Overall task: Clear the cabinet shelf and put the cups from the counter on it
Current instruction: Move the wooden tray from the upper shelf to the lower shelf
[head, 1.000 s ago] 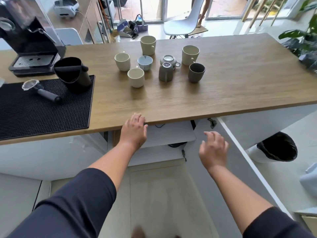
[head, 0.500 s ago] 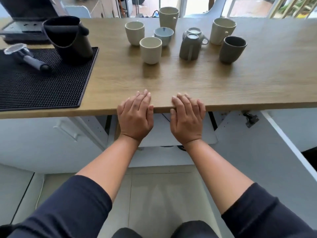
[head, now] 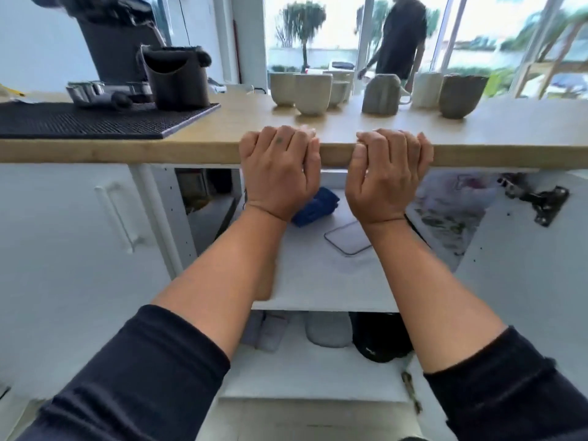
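Both of our hands hook over the front edge of the wooden counter: our left hand and our right hand sit side by side, a little apart, fingers curled down onto the top surface and thumbs against the edge, gripping the counter itself and no loose object. Behind our knuckles the cups stand in a cluster on the counter, pale ones to the left, a grey lidded pot in the middle and a dark grey cup to the right, all well apart from our fingers. To the left lies a black rubber mat with a dark knock box standing on it and a portafilter lying just beside that. Below the counter the cabinet is open, and its upper shelf shows between our forearms; on it rest a rolled blue cloth, partly hidden by our left wrist, and a flat clear lid near our right wrist. Blurred objects sit on the lower shelf, too soft to name. A person stands beyond the window glass.
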A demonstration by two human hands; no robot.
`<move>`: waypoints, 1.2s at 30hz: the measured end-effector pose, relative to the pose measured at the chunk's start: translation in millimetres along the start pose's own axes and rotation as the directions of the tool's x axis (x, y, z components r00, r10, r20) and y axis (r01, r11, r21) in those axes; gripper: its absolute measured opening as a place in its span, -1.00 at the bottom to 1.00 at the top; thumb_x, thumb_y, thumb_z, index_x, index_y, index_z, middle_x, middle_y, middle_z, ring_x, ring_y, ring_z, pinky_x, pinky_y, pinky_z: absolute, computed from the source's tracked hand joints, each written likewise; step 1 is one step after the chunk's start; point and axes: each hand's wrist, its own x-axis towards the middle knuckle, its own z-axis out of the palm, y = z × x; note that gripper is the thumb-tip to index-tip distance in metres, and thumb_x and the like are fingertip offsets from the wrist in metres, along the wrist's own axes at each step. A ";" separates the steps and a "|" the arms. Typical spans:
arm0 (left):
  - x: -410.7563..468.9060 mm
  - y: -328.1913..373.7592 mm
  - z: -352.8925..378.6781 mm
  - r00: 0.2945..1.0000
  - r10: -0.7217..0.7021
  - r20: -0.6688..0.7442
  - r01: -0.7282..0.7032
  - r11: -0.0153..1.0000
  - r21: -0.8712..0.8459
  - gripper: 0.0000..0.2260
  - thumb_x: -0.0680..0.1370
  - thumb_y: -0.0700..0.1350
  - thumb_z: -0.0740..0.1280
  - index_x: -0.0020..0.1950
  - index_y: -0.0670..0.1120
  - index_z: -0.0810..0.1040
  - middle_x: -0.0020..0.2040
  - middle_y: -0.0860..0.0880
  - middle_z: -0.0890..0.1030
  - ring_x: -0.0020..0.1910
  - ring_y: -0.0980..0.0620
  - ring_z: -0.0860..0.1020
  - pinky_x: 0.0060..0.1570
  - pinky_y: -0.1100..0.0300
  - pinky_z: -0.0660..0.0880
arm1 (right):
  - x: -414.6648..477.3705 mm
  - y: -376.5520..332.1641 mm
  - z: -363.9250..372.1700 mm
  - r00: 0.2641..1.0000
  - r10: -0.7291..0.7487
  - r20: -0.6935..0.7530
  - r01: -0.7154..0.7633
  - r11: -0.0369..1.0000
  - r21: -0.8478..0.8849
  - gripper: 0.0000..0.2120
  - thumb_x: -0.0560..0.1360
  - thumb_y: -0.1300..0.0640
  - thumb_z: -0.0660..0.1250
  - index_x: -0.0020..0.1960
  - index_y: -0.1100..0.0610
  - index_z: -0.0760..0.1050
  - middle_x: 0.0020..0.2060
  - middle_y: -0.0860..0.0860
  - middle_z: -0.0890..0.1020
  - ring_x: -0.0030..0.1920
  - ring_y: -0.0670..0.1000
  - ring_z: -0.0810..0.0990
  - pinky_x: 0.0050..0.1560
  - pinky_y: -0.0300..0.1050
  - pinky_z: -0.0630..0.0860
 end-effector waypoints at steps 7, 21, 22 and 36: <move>-21.7 0.9 13.3 0.988 0.043 -0.147 -0.044 0.999 -0.008 -0.76 0.55 -0.08 0.26 0.12 -0.11 0.65 0.06 -0.06 0.66 0.08 -0.07 0.55 0.19 -0.03 0.36 | -11.1 1.7 6.1 0.996 -0.058 -0.063 0.057 0.998 -0.013 -0.74 0.59 0.05 0.14 0.05 0.10 0.58 0.01 0.07 0.62 0.14 0.11 0.53 0.38 0.21 0.27; -233.2 -45.9 15.2 0.473 -0.618 0.628 0.549 0.764 0.338 -0.58 0.58 -0.10 0.18 0.39 -0.28 0.32 0.39 -0.26 0.36 0.33 -0.23 0.38 0.32 -0.08 0.35 | -203.0 -27.1 18.6 0.530 0.291 0.796 -0.622 0.772 0.132 -0.74 0.53 0.23 0.22 0.15 0.18 0.58 0.15 0.10 0.61 0.18 0.10 0.54 0.11 -0.22 0.37; -243.1 -52.2 13.4 0.394 -0.651 0.649 0.542 0.735 0.408 -0.56 0.58 -0.07 0.17 0.40 -0.28 0.30 0.39 -0.28 0.35 0.34 -0.25 0.37 0.34 -0.10 0.33 | -212.4 -32.2 18.4 0.370 0.311 0.875 -0.706 0.707 0.047 -0.70 0.54 0.23 0.20 0.23 0.18 0.56 0.24 0.07 0.58 0.26 0.07 0.51 0.20 -0.25 0.34; -252.7 -64.0 -8.6 0.264 -0.767 0.584 0.757 0.541 0.368 -0.73 0.41 -0.18 0.29 0.07 -0.25 0.48 0.05 -0.22 0.58 0.04 -0.20 0.55 -0.06 0.01 0.56 | -219.6 -80.2 33.2 0.069 0.414 0.908 -0.883 0.449 -0.137 -0.67 0.44 0.36 0.29 0.18 0.43 0.53 0.18 0.26 0.60 0.14 0.17 0.59 0.21 0.07 0.53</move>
